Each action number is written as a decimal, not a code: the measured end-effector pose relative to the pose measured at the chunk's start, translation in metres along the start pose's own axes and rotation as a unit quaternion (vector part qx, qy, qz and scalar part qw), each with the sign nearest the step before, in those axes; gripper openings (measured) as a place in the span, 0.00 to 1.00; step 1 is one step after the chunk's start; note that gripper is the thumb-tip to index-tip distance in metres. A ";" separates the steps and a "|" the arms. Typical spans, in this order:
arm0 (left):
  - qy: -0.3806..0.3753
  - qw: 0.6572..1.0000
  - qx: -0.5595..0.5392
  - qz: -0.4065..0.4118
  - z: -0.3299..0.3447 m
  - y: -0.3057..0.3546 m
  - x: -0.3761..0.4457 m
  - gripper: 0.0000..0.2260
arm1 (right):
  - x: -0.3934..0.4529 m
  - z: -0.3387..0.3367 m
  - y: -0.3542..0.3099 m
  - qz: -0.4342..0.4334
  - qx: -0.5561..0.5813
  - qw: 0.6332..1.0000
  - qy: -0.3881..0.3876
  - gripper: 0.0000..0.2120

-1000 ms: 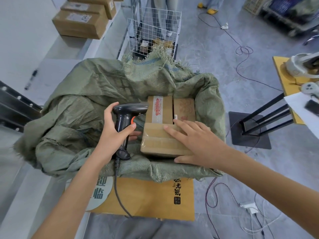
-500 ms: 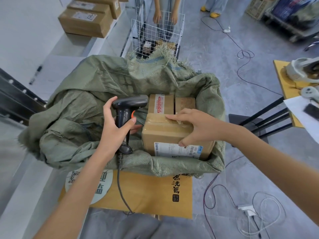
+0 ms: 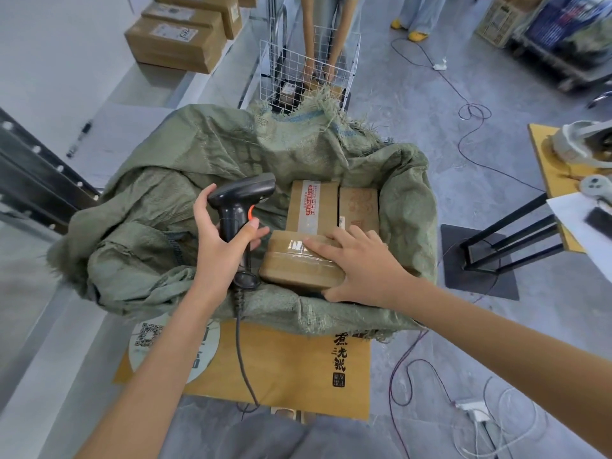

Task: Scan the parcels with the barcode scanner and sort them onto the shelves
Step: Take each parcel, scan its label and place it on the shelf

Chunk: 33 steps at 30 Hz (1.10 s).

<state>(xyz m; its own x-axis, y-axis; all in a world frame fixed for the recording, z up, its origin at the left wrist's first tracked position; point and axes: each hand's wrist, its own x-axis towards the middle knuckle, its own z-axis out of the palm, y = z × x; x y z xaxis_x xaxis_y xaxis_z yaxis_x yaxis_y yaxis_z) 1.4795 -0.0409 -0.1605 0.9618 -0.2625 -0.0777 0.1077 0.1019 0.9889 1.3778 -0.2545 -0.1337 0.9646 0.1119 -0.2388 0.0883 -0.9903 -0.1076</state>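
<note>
**A:** What is nearest in the frame?

**B:** A person's two bare forearms reach over a green woven sack (image 3: 198, 180), draped open across a brown printed carton (image 3: 291, 369). The left hand (image 3: 220, 246) is wrapped round the handle of a black barcode scanner (image 3: 243, 200) with an orange trigger, head pointing right, its cable trailing down over the sack's near edge.

**A:** And the parcel?

**B:** A brown cardboard parcel (image 3: 298, 270), wound in glossy clear tape, lies inside the sack at its right side. The right hand (image 3: 361, 265) lies on top of it, fingers spread nearly flat, thumb down the near edge. Half a second earlier the parcel was tipped up, its white barcode label facing the camera; now it lies flat, label out of sight.

**A:** How many parcels?

**B:** Three in the sack: the taped one, and behind it a box with a red-printed tape strip (image 3: 313, 207) and a plain box (image 3: 359, 207), side by side. Beyond the sack stands a white wire basket (image 3: 308, 67), another person's hands inside it. Three more cartons (image 3: 178, 41) sit far left of the sack.
</note>
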 end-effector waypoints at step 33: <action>0.036 0.999 -0.025 0.019 -0.015 -0.004 -0.002 0.33 | -0.005 -0.003 0.039 0.007 0.078 0.997 -0.028 0.44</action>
<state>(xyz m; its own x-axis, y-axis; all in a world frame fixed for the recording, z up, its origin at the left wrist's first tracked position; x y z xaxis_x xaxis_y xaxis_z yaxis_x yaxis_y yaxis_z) 1.4813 -0.0268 -0.1667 0.9808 -0.1883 -0.0516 0.0823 0.1593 0.9838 1.3773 -0.2940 -0.1335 0.9496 0.1066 -0.2947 0.0304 -0.9672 -0.2520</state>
